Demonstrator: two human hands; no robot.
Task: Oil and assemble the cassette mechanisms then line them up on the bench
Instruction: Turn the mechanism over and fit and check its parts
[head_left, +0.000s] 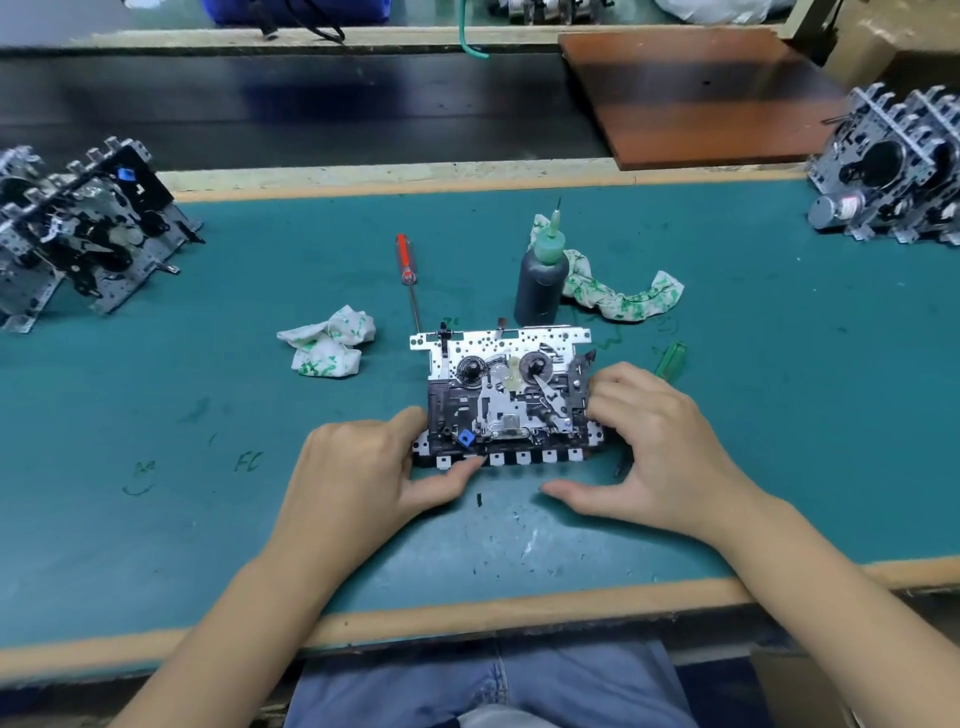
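The green bench (156, 395) carries everything, and the cassette mechanism (506, 395) lying flat near its front edge serves as the landmark. Far to the left of it stands a row of mechanisms (78, 234) propped on edge; far to the right and further back stands another group (893, 171). Behind the mechanism, just past its back edge, a dark oil bottle (543, 275) with a green nozzle stands upright, with a stained rag (618, 293) just beyond it. A second crumpled rag (330, 345) lies to the left, and a red-handled screwdriver (408, 270) lies behind the left corner. A green tool handle (671, 358) shows at the right.

The left hand (363, 467) grasps the mechanism's left front corner, thumb against the front row of key tabs. The right hand (654, 441) curls its fingers over the right side, thumb stretched out on the bench.

This looks like the assembly step, seating parts on the piece. Next would likely come a firm, even press, then standing it in a row.
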